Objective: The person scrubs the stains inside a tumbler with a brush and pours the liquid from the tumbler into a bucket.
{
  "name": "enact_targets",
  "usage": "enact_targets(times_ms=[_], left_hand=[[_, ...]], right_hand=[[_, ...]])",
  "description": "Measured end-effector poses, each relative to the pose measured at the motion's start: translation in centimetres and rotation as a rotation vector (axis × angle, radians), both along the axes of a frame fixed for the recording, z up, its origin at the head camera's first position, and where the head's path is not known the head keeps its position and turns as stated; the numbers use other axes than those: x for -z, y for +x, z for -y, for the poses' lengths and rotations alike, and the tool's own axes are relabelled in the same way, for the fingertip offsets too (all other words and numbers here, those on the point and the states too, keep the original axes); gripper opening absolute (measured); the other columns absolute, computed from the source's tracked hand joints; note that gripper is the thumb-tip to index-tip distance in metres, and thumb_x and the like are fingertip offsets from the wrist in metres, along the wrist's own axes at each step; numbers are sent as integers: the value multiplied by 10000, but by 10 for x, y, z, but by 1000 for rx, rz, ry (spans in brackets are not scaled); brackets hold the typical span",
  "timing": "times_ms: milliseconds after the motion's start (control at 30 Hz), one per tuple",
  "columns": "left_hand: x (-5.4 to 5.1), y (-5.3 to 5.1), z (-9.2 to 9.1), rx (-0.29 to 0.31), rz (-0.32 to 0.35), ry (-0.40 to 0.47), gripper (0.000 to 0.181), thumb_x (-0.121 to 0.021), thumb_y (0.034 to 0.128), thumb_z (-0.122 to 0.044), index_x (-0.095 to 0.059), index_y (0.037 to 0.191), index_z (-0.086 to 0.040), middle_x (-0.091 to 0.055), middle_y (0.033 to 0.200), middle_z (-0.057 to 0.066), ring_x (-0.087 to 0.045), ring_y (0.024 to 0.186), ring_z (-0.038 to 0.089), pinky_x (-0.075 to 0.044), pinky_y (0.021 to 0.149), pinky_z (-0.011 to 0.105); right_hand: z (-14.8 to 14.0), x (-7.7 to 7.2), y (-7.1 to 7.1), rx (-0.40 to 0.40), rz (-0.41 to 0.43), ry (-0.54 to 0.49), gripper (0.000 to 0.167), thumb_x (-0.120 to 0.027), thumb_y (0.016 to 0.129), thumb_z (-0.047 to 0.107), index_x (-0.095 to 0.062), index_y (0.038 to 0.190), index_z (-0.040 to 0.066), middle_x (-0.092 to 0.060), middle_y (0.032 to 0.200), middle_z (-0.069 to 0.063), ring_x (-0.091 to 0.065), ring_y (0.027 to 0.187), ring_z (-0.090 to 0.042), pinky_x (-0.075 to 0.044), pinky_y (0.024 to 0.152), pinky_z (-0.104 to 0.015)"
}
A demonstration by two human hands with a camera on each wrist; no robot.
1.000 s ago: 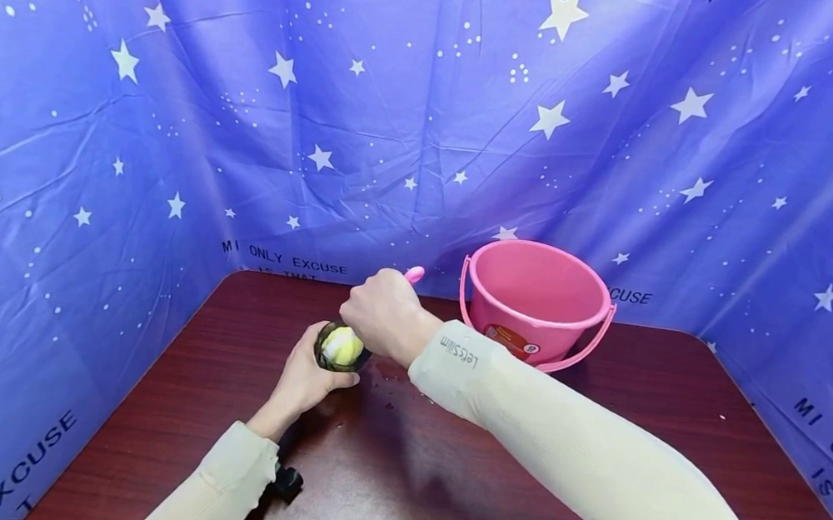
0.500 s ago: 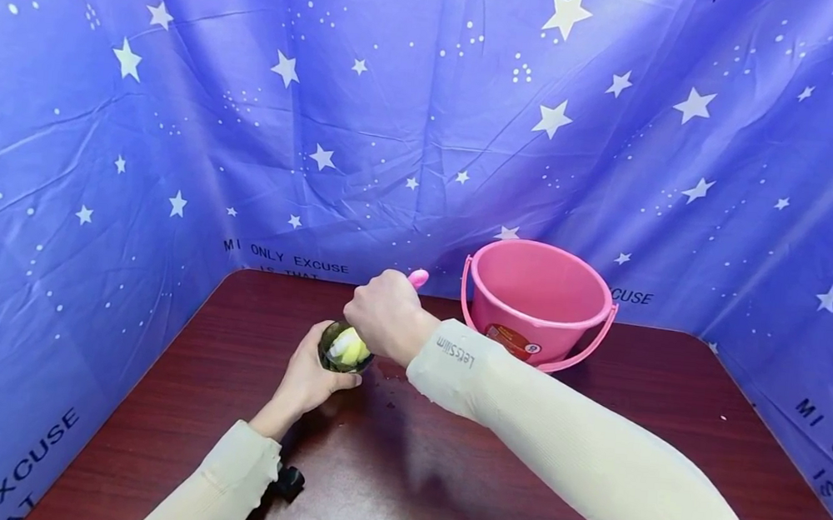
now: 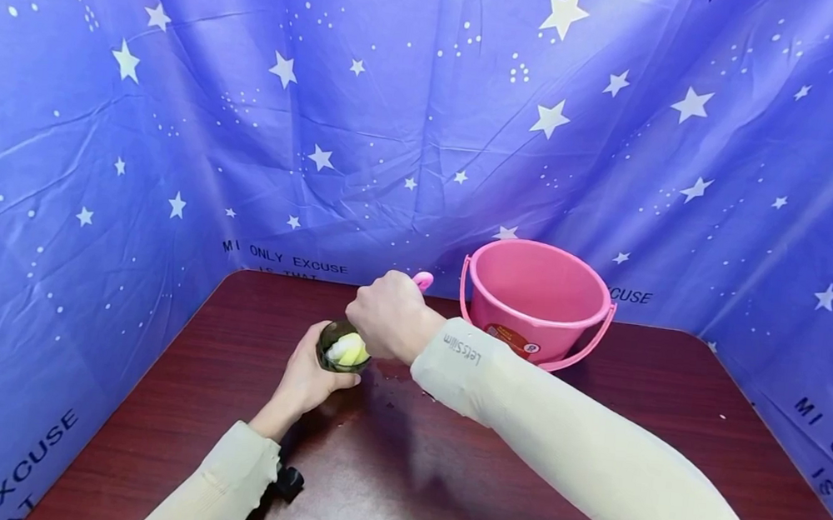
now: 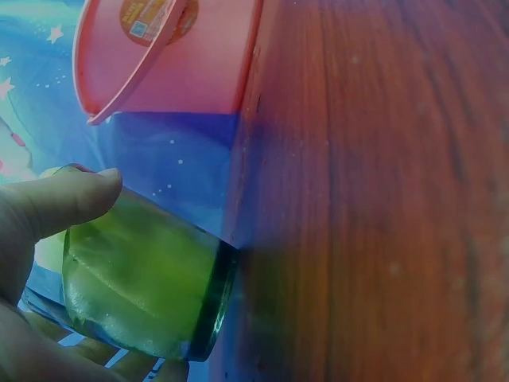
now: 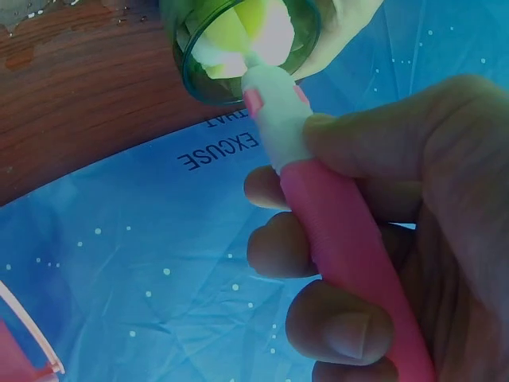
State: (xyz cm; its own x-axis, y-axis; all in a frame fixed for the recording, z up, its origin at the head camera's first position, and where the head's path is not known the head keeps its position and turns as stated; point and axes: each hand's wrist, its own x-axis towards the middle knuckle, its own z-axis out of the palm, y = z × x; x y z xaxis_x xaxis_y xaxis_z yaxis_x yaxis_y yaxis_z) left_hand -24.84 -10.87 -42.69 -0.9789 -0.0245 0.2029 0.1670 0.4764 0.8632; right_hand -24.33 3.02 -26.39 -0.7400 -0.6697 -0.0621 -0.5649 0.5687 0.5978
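Right fingers [image 5: 338,326] grip a pink-and-white handle [image 5: 342,231]; left fingers [image 4: 71,199] clasp a green glass [image 4: 147,274].

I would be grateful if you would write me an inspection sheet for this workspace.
Surface: dark red wood-grain table, with scattered droplets near the glass.
Job's things: green-tinted glass; pink-handled brush, its yellow-and-white head at least partly inside the glass.
Clutter: small white speck at right, too small to identify.
Hands: left hand holds the glass; right hand grips the brush handle.
Cables: nothing seen.
Surroundings: blue star-print fabric around the table; upright pink bucket towards the back.
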Motion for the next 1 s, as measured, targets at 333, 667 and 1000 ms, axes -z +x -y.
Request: enact_targets(times_ms=[333, 667, 1000], left_hand=[[0, 1, 1, 6, 17, -2, 864, -886, 615, -133, -423, 1344, -112, -542, 1249, 106, -520, 1102, 285, -412, 940, 456], [1, 0, 2, 4, -15, -19, 849, -886, 598, -131, -449, 1325, -98, -559, 1229, 103, -525, 1088, 279, -406, 942, 450], [2, 0, 1, 11, -36, -15, 845, -889, 583, -109, -457, 1309, -109, -561, 1219, 86, -526, 1080, 272, -410, 931, 448]], right_hand=[[4, 0, 3, -29, -4, -18, 79, -634, 793, 280, -686, 839, 242, -657, 778, 42, -567, 615, -167, -490, 540, -342], [6, 7, 2, -27, -61, -36, 90, -619, 823, 269, -705, 834, 244, -670, 779, 39, -591, 633, -180, -483, 540, -339], [4, 11, -2, 33, -61, -59, 93, -606, 831, 251, -694, 806, 233, -657, 761, 39, -564, 587, -164, -485, 497, -345]])
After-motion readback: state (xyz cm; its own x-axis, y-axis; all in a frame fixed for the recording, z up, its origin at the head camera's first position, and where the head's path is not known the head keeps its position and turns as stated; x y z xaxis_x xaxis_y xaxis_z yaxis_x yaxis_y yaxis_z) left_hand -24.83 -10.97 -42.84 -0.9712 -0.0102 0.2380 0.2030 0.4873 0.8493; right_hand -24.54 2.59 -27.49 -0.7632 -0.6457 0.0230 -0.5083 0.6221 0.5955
